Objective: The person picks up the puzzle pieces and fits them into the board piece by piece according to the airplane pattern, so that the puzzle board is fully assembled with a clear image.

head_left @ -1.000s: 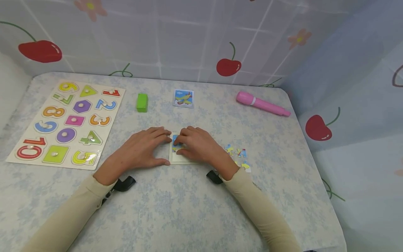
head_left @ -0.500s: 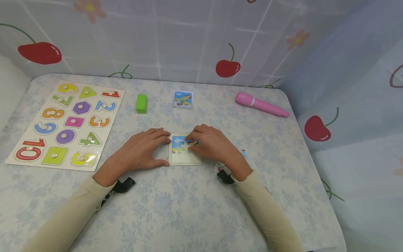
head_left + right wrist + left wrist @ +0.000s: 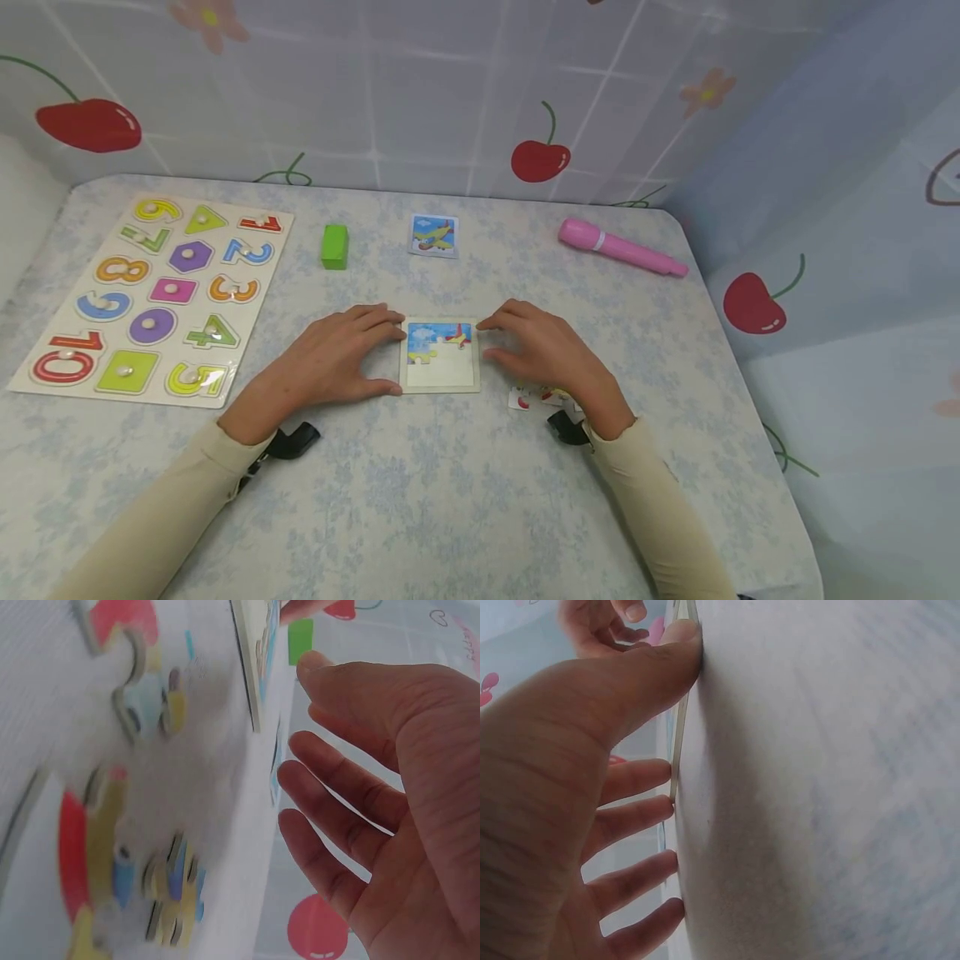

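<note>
A small cream puzzle tray point(image 3: 450, 373) lies flat at the table's middle. Joined jigsaw pieces point(image 3: 431, 332) fill its top and part of its left side with blue sky and a red-and-yellow shape. Spread along the tray's left edge, my left hand point(image 3: 337, 354) touches it with thumb and fingertips; the left wrist view shows these fingers point(image 3: 634, 780) fairly straight. My right hand point(image 3: 543, 350) hovers by the tray's right edge, and nothing shows between its loosely bent fingers point(image 3: 322, 787). Beneath that hand lie loose jigsaw pieces point(image 3: 71, 855), partly hidden from the head view.
Behind the tray lies an airplane picture card point(image 3: 433, 235), with a green block point(image 3: 334, 247) to its left. A pink wand-shaped thing point(image 3: 622, 250) lies at the back right. A knobbed number-and-shape board point(image 3: 161, 296) covers the table's left side.
My right hand has moved rightward off the tray, uncovering the joined pieces. A red-and-yellow part now shows at the tray's top right. My left hand has stayed at the left edge.
</note>
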The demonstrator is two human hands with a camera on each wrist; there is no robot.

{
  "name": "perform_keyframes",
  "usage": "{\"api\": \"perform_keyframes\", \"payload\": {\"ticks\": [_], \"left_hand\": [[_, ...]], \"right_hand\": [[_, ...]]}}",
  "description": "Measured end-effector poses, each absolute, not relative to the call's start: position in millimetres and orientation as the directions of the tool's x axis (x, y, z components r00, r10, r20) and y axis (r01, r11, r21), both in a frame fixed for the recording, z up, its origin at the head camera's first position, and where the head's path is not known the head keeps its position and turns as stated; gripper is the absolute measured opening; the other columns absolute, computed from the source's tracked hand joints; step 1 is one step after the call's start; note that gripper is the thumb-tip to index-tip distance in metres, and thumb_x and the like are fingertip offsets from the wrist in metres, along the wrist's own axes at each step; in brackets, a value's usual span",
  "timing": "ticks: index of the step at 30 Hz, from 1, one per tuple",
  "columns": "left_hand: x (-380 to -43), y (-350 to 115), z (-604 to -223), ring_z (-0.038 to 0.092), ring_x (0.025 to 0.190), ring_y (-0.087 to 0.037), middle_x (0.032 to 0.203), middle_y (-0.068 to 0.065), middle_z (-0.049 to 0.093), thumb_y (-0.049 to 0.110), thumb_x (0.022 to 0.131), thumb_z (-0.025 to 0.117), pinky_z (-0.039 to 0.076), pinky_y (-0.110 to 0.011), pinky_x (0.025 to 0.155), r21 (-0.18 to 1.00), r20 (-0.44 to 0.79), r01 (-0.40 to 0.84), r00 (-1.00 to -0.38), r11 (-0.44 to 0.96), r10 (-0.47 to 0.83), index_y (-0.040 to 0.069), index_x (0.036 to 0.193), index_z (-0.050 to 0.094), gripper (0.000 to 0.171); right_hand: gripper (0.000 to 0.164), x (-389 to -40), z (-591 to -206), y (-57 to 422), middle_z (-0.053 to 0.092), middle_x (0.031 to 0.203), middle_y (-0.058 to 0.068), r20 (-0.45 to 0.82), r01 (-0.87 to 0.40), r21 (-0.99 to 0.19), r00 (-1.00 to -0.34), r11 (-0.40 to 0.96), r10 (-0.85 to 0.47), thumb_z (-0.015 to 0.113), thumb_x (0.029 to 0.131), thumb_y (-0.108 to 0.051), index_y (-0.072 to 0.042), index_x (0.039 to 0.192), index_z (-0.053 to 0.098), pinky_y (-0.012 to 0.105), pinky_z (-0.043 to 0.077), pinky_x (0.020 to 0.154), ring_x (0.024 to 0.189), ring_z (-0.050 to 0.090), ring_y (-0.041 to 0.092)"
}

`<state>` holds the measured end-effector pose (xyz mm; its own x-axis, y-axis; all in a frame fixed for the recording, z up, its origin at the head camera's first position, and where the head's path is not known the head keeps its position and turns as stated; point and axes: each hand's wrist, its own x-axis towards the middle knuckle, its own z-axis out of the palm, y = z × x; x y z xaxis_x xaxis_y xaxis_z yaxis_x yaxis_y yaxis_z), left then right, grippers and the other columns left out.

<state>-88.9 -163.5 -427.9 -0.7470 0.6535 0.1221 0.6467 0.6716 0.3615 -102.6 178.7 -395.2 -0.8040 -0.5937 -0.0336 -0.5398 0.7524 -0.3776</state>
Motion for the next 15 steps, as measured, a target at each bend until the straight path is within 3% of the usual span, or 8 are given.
{"api": "perform_keyframes", "payload": {"ticks": [15], "left_hand": [[-89,-164,-428,0.05,0.147,-0.034,0.154,-0.007,0.059,0.059,0.081,0.091,0.053,-0.056,0.106,0.364,0.113,0.642,-0.75,0.675,0.652,0.012,0.137,0.071,0.076]], "right_hand": [[0.04,-89,-398,216,0.069,0.126,0.001,-0.015,-0.48,-0.4,-0.848,0.781,-0.529,0.086,0.095,-0.025,-0.016,0.132,0.075,0.043,0.059,0.087,0.108,0.068,0.019]]}}
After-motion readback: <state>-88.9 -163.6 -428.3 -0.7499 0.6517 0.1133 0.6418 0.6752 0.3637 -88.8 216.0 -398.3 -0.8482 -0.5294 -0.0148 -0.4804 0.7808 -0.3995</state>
